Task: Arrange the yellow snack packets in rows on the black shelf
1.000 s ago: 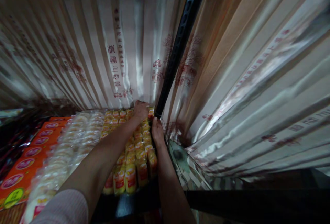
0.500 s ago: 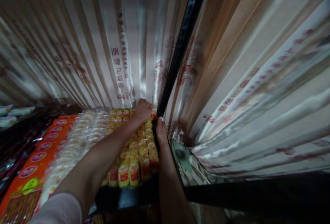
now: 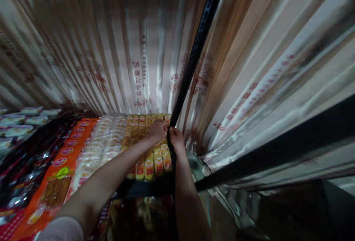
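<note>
My left hand [image 3: 158,130] is closed at the left side of a black slotted post [image 3: 191,63], above the back rows of small yellow packaged cakes [image 3: 149,167]. Close by, on the post's other side, my right hand [image 3: 176,137] is closed too, its thumb and fingertips pressed together against the post's lower part. A thin strand, perhaps a string or wire, shows just above the right fingertips. What either hand pinches is too small and dim to make out. The cakes stand in tight rows on a black shelf [image 3: 144,189].
Pleated pale curtains [image 3: 155,48] with red printed characters hang behind and to the right. Left of the cakes lie clear-wrapped pale round pieces [image 3: 95,145], orange snack packs [image 3: 65,152] and dark shiny packets [image 3: 24,159]. A black rail [image 3: 263,145] runs off to the right.
My left hand has come down and right from the curtain's bottom edge to the post, closer to my right hand. The right hand stays at the post. The view has shifted slightly.
</note>
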`<state>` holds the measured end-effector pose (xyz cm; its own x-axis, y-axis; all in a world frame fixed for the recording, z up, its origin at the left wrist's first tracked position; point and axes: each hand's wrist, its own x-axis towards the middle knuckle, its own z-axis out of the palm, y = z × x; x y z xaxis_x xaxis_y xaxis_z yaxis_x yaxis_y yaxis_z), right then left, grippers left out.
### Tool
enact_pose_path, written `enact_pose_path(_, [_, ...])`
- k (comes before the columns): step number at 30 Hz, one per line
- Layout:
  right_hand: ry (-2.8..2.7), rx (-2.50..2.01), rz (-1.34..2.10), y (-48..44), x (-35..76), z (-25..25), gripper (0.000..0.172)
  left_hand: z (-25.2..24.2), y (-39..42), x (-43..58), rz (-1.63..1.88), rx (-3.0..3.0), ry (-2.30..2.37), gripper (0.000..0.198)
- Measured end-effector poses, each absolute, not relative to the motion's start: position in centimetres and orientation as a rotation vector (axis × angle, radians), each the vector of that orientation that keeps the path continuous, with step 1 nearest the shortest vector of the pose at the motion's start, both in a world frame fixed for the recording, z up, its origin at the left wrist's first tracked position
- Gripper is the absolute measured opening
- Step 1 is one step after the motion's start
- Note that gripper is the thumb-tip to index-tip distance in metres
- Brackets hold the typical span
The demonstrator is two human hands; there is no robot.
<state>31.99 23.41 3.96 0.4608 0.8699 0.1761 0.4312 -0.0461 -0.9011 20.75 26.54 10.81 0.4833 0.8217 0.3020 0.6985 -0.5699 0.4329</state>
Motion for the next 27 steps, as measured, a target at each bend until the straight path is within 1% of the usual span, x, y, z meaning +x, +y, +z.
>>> enact_pose_path(7, [-1.266,-1.741,0.463,17.2,30.0,7.0,0.034,11.2,18.8,19.5,0.739,2.46,1.159,0.026])
enact_pose_path(13, [-1.321,-1.708,0.363,10.2,27.4,6.8,0.038,10.0,11.7,16.8,0.815,2.311,1.069,0.033])
enact_pose_path(17, [-1.384,-1.688,0.412,5.6,24.9,5.3,0.039,8.0,6.7,14.1,0.834,2.193,1.053,0.037])
enact_pose_path(22, [-1.499,-1.617,0.582,1.1,21.7,1.9,0.035,4.5,1.3,10.7,0.854,2.029,1.209,0.034])
enact_pose_path(25, [-1.6,-1.611,0.743,-0.3,20.0,-0.5,0.029,2.1,-0.7,8.9,0.76,1.936,1.341,0.037])
enact_pose_path(27, [-1.716,-1.641,0.899,-0.7,18.9,-2.0,0.026,0.4,-1.3,7.7,0.637,1.868,1.425,0.04])
